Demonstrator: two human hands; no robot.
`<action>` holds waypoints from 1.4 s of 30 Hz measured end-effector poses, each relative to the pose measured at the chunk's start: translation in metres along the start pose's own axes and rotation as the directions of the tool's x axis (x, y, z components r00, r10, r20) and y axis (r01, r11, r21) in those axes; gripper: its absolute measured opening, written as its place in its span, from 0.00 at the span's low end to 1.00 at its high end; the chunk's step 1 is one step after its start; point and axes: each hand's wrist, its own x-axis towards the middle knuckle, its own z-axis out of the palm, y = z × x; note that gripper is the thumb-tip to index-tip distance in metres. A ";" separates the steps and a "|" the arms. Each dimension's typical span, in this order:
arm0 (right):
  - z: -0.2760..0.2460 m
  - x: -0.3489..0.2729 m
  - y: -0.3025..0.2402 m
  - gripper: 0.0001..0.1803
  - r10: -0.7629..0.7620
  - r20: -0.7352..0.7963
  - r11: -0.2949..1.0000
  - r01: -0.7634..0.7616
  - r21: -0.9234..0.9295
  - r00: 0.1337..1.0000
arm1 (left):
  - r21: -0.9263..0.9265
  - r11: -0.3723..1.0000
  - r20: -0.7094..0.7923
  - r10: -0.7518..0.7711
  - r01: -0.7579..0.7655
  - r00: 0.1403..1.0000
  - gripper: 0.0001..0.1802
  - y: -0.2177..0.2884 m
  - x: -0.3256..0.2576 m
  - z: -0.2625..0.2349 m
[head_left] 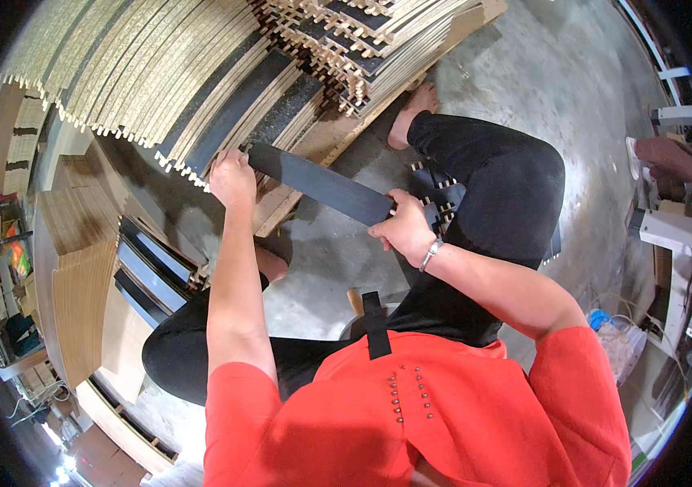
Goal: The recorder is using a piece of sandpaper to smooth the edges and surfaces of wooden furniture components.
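Note:
A narrow black board (321, 183) spans the space between my two hands, slanting down from left to right. My left hand (233, 178) is closed round its far left end, close beside the big stack of boards. At the other end my right hand (407, 226) grips the board, thumb and fingers at its edge, with a metal band on the wrist. Above the board lies the stack of pale-edged boards (143, 65), some with black faces, and small wooden dowels jut from their ends. Part of the left fingers is hidden.
More black boards with dowels (443, 195) lie on the concrete floor (541, 73) by my right knee. Black boards (153, 264) lean left of my other knee, beside tall stacks of brown panels (82, 308). Another person's leg (674, 158) shows at the far right, near white machinery (670, 229).

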 end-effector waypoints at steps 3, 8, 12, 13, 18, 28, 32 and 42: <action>0.000 0.003 0.001 0.32 0.021 -0.010 1.000 -0.021 -0.012 1.000 | -0.048 0.988 0.041 0.151 -0.150 0.988 0.03 0.017 -0.016 -0.003; 0.004 0.004 0.012 0.36 0.036 -0.033 0.995 -0.039 -0.096 0.999 | -0.039 0.998 -0.026 0.049 -0.050 0.998 0.03 0.014 -0.004 -0.001; 0.005 0.008 0.010 0.35 0.036 -0.005 0.994 -0.037 -0.103 0.999 | -0.019 0.993 -0.009 0.112 -0.112 0.994 0.02 0.007 0.001 0.004; 0.003 0.010 0.011 0.34 0.048 -0.018 0.988 -0.050 -0.147 0.999 | -0.057 0.981 0.003 0.188 -0.187 0.982 0.02 0.015 -0.008 0.005; 0.004 0.011 0.015 0.32 0.041 -0.021 0.974 -0.044 -0.223 0.999 | -0.037 0.968 -0.054 0.245 -0.247 0.968 0.02 0.014 -0.010 0.005; 0.003 0.020 0.021 0.32 -0.045 -0.024 0.863 0.027 -0.505 0.999 | 0.022 0.969 -0.090 0.247 -0.246 0.965 0.03 0.013 -0.016 -0.004; 0.001 0.020 0.014 0.32 -0.045 -0.026 0.855 0.025 -0.518 0.999 | 0.025 0.978 0.068 -0.207 0.205 0.976 0.05 -0.011 0.007 -0.012; 0.006 0.019 0.018 0.34 -0.083 -0.005 0.784 0.062 -0.618 0.997 | -0.013 0.975 0.125 -0.217 0.220 0.968 0.07 -0.001 -0.004 -0.001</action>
